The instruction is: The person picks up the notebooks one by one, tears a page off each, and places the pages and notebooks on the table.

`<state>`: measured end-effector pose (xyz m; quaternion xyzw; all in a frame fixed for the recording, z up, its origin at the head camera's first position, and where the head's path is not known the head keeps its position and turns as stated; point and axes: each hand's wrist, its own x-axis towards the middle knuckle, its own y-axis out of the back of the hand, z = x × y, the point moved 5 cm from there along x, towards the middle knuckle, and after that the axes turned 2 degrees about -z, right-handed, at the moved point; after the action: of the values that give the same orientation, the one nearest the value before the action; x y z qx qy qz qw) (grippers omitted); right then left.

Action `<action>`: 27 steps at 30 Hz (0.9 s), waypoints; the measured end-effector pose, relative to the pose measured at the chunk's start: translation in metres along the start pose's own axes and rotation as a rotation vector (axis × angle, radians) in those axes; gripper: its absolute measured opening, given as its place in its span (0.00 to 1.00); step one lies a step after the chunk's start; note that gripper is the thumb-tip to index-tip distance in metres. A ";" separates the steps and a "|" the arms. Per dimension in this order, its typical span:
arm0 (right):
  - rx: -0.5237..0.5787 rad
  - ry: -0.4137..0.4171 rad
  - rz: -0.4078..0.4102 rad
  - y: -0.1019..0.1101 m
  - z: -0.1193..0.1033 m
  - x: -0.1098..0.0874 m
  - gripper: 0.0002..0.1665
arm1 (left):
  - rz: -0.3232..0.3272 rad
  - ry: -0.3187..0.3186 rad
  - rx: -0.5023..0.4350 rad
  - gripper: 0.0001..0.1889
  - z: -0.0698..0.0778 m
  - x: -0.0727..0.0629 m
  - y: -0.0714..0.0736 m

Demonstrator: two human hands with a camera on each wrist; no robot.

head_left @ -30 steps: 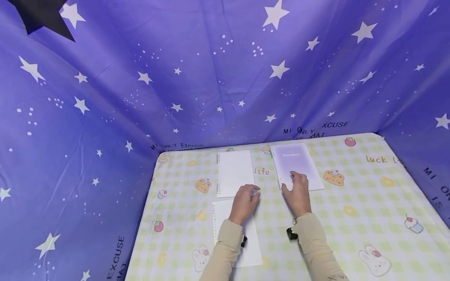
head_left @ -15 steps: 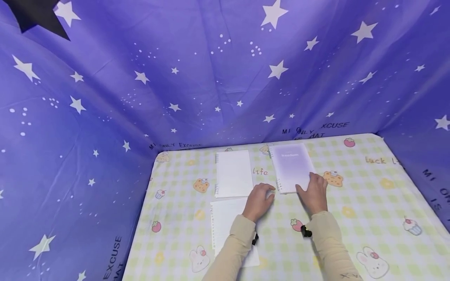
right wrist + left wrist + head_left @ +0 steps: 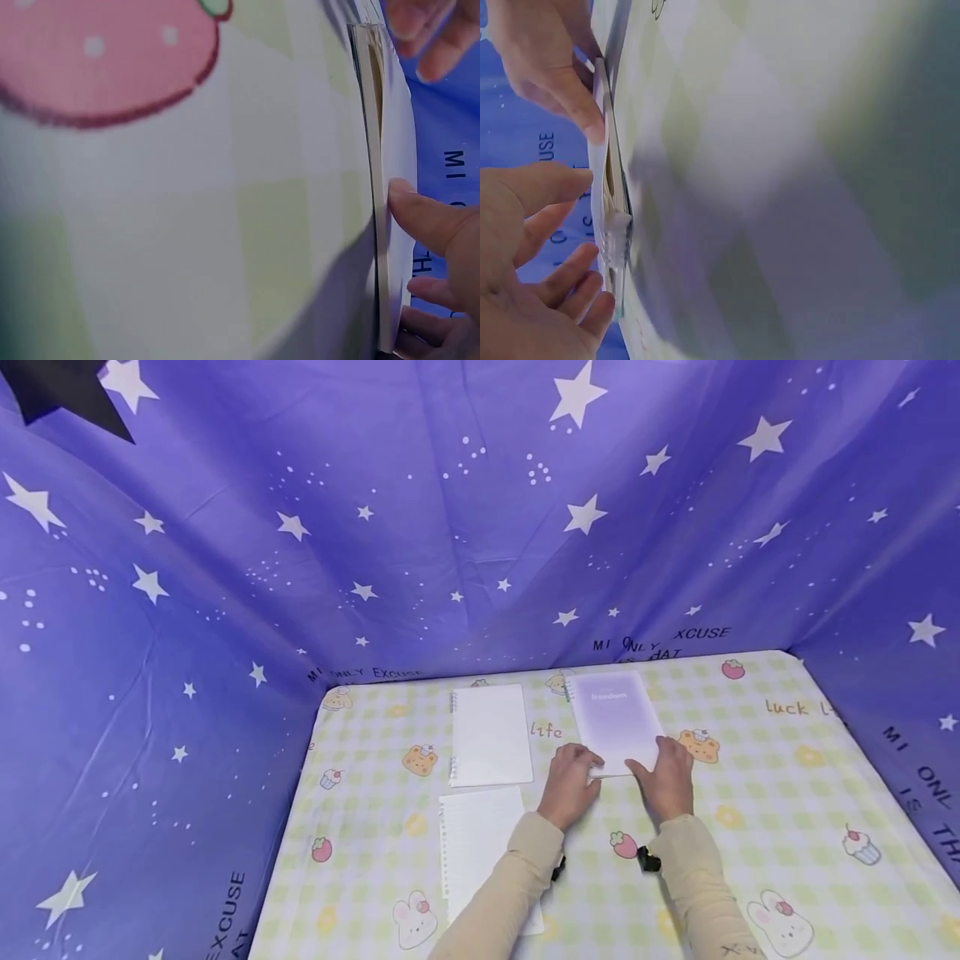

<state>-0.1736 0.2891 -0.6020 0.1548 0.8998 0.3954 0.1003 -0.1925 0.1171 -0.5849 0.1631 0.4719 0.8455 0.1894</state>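
Observation:
A purple spiral notebook (image 3: 615, 718) with "freedom" on its cover lies at the back of the table, rings on its left side. My right hand (image 3: 670, 781) holds its lower right corner, thumb on the cover and fingers along the right edge. In the right wrist view the thumb (image 3: 420, 214) lies over the cover, with a narrow gap between the pages (image 3: 379, 90). Around the lower left corner is my left hand (image 3: 572, 783), fingers spread and loosely bent beside the rings (image 3: 616, 244) in the left wrist view.
Left of the notebook lies a white spiral pad (image 3: 491, 735). Loose hole-punched paper (image 3: 480, 827) lies in front of it, partly under the left sleeve (image 3: 510, 885). A checkered tablecloth (image 3: 750, 860) covers the table; a purple star-patterned curtain (image 3: 420, 552) hangs behind.
My right hand has slid from the top of the notebook's cover to its lower right corner. My left hand has moved right, from beside the white pad to the notebook's lower left corner.

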 end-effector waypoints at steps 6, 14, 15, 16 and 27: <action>0.049 0.017 0.042 -0.004 0.002 0.002 0.42 | -0.080 -0.083 0.152 0.21 0.009 0.012 -0.007; 0.027 0.061 0.115 0.001 0.003 -0.001 0.38 | -0.051 -0.121 0.277 0.19 0.018 0.020 -0.012; 0.025 0.064 0.122 0.001 0.003 -0.001 0.37 | -0.041 -0.113 0.275 0.19 0.018 0.021 -0.012; 0.020 0.066 0.126 0.001 0.003 -0.002 0.37 | -0.035 -0.107 0.272 0.18 0.018 0.021 -0.013; -0.003 0.080 0.146 0.001 0.005 -0.001 0.38 | -0.052 -0.088 0.233 0.17 0.017 0.019 -0.017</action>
<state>-0.1706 0.2924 -0.6047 0.2038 0.8888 0.4090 0.0355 -0.1988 0.1471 -0.5889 0.2085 0.5622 0.7718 0.2114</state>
